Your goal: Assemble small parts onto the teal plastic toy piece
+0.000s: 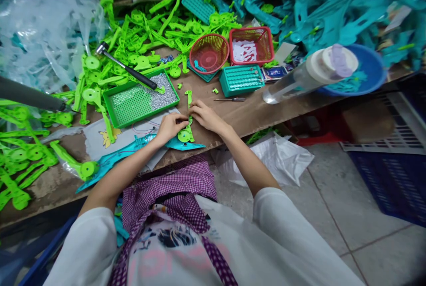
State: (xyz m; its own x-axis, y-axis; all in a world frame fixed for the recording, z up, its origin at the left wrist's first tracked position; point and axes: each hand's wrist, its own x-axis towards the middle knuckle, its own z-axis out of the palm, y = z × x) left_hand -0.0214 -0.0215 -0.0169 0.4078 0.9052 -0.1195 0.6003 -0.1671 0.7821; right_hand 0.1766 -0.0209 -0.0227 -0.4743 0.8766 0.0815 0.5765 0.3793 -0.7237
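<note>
A long bright-green plastic part with a round end lies upright in front of me, partly over a turquoise plastic piece at the table's near edge. My left hand is closed, its thumb and fingers gripping the green part's left side. From the right, my right hand reaches to the part's middle with its fingers bent together at the tips. Whatever is between those fingertips is hidden. Thin dark wires lie just left of my left hand.
Beyond my hands sits a green tray of small metal pieces, with a hammer across it. Red baskets, a teal box, a screwdriver and a clear bottle stand or lie rightward. Heaped green parts fill the back left.
</note>
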